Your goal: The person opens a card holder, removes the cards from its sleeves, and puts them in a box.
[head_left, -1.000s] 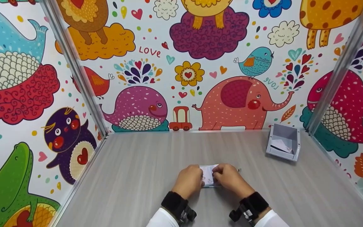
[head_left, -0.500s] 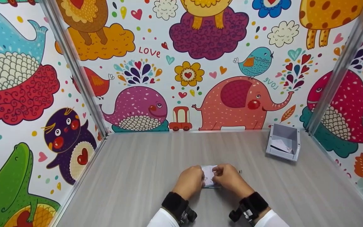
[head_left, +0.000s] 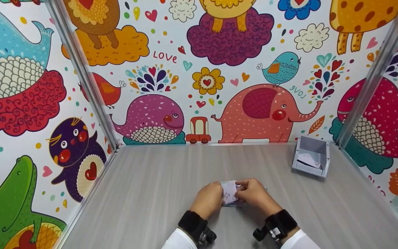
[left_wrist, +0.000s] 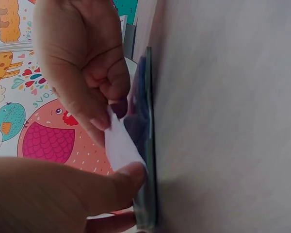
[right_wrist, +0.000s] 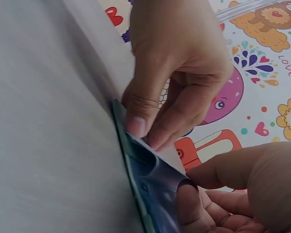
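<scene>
A pale card with a faint pinkish print [head_left: 229, 192] lies tilted over a thin flat holder with clear plastic and a teal edge [right_wrist: 136, 179], which looks like a card holder on the table. My left hand [head_left: 207, 197] grips the left side of the holder and card, its thumb pressed on the card [left_wrist: 121, 145] in the left wrist view. With thumb and fingertips, my right hand [head_left: 254, 195] pinches the card's right edge, lifted off the plastic. Much of the holder is hidden under the card and right hand.
A grey plastic bin [head_left: 313, 142] stands at the back right of the grey table [head_left: 150, 193], with a pale card [head_left: 309, 160] and something dark inside. Printed cartoon panels [head_left: 199, 79] enclose the back and sides. A small bright bit [head_left: 266, 189] shows beyond the right hand.
The card has tilted, with its right edge raised, and more of the holder's lower edge shows. My right hand has shifted slightly right; the left hand stays almost where it was.
</scene>
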Available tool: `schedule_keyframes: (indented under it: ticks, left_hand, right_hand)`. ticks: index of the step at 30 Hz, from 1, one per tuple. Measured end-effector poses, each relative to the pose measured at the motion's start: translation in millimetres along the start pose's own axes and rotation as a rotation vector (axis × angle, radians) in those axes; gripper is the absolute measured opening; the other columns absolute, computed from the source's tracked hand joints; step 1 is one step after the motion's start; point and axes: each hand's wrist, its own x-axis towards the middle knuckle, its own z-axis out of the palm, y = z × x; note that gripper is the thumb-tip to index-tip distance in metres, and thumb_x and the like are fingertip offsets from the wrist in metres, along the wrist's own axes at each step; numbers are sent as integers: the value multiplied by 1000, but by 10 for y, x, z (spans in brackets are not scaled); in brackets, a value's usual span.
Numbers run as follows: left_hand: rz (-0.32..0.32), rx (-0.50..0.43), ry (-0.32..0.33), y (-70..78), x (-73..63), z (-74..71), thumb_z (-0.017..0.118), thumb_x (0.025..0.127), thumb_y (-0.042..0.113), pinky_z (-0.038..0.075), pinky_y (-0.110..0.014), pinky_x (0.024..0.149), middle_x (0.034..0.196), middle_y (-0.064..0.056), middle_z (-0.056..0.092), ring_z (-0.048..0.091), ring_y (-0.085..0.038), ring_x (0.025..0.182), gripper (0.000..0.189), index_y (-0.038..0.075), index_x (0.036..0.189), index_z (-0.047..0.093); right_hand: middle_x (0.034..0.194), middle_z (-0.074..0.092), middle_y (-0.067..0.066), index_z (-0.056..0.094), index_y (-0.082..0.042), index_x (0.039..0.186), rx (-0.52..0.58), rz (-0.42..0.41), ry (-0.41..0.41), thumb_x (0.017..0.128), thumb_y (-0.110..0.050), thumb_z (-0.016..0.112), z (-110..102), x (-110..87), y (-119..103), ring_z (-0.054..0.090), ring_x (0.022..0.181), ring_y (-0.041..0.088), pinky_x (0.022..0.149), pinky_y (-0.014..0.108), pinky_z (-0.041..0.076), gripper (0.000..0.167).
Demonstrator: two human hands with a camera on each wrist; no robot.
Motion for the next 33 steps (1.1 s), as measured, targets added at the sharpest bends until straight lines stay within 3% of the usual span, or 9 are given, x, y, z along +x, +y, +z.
schedule_keyframes:
  ticks: [6, 12, 16, 25, 29, 33]
  left_hand:
    - [19, -18, 22, 3, -9, 2, 96, 82, 9, 63, -37, 82, 95, -3, 80, 76, -21, 86, 22, 9, 97, 80]
    - [28, 1, 32, 18, -17, -2, 98, 81, 11, 64, -37, 83, 97, -4, 81, 78, -21, 88, 25, 9, 98, 80]
    - [40, 22, 54, 20, -19, 5, 99, 81, 11, 64, -36, 81, 96, -3, 81, 78, -21, 87, 25, 9, 96, 79]
    - [74, 84, 103, 11, -18, 35, 93, 80, 9, 63, -37, 74, 89, -1, 80, 78, -22, 82, 18, 13, 88, 77]
    - [63, 90, 90, 20, -21, 22, 97, 79, 14, 63, -37, 74, 89, -2, 79, 78, -23, 82, 22, 12, 90, 78]
    - [52, 105, 63, 32, -21, 14, 100, 80, 19, 63, -37, 76, 90, -3, 79, 77, -23, 83, 26, 10, 94, 80]
  right_hand:
    - [81, 76, 1, 72, 18, 134, 27, 33, 6, 84, 2, 78, -16, 3, -22, 64, 65, 9, 59, 22, 54, 53]
    - [98, 80, 10, 76, 14, 129, 115, 104, 0, 97, -6, 77, 37, -8, -45, 73, 76, 14, 67, 27, 63, 38]
    - [97, 79, 11, 77, 14, 122, 172, 123, -12, 102, -7, 75, 78, -11, -44, 73, 74, 14, 65, 26, 63, 29]
    - [90, 76, 7, 81, 9, 110, 132, 151, 60, 91, -1, 77, 97, 1, -34, 70, 70, 15, 62, 26, 60, 22]
    - [86, 75, 6, 82, 8, 103, 121, 155, 102, 85, 0, 75, 8, 16, -14, 68, 68, 15, 60, 25, 59, 20]
    - [86, 74, 6, 82, 7, 100, 74, 162, 128, 87, 0, 75, -155, 20, -10, 66, 70, 15, 60, 25, 58, 16]
